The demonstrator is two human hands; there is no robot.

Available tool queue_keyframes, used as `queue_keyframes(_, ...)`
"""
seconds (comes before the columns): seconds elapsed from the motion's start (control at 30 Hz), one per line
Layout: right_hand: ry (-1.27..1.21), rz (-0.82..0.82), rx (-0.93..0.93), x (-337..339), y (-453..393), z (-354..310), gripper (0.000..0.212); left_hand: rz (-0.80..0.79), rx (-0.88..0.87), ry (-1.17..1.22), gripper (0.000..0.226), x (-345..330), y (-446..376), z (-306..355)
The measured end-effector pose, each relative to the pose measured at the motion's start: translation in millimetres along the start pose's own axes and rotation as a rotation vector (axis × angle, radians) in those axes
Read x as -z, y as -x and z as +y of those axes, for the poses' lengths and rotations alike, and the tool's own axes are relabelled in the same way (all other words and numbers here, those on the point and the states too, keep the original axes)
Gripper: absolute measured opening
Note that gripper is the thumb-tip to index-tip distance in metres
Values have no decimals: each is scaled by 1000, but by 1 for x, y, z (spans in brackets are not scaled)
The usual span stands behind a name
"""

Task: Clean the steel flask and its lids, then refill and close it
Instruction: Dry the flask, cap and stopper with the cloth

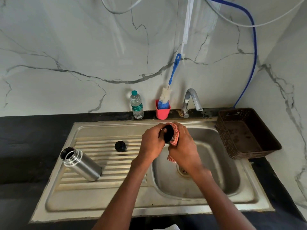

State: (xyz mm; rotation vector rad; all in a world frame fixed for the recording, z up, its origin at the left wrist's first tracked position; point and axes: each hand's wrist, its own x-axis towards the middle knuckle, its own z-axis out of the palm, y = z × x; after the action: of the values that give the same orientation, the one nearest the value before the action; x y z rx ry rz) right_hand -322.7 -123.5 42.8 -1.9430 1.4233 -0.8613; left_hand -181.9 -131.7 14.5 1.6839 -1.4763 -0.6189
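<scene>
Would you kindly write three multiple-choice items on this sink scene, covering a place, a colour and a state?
1. Where does the flask stand?
A. on the drainboard
B. in the basin
C. in the basket

2. What colour is the cup holding the brush?
A. green
B. pink
C. yellow

3. How is the flask?
A. capped
B. lying flat
C. open, upright

Answers: 1 A, it stands on the ribbed drainboard; 2 B, the cup by the tap is pink; 3 C, its mouth is uncovered, and a lid lies apart.

Both hands [167, 143] curled, gripping, arms fwd.
</scene>
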Motion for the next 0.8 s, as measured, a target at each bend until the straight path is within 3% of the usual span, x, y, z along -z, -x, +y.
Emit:
queue_keyframes(0.1,66,-8,50,0,4,-2,90,42,147,170,5,-5,-2,-1)
queue_keyframes(0.2,127,8,83,-11,18,-4,102,68,279,417,15,-9,0,0)
queue_keyframes(0.27,99,11,83,-13,18,-3,100,62,205,346,12,-8,3,-1)
queue_keyframes(0.33,41,0,37,-5,11,-6,79,12,108,265,11,-5,8,-2)
queue_keyframes(0.4,-8,-123,-93,13,0,-10,58,-32,25,144,12,-1,11,0)
queue_keyframes(0.47,-66,-323,-176,31,-10,-9,57,-46,-44,23,15,2,12,3)
queue_keyframes(0.53,-128,-422,-193,39,-13,-6,59,-50,-78,-65,16,4,10,5)
queue_keyframes(0.6,-57,-312,-130,31,-6,-5,63,-43,-43,-77,16,3,6,7)
queue_keyframes(0.7,120,10,68,5,12,-3,74,1,121,92,19,-1,3,13)
queue_keyframes(0.8,24,104,25,2,17,-5,64,-21,98,159,14,-5,9,13)
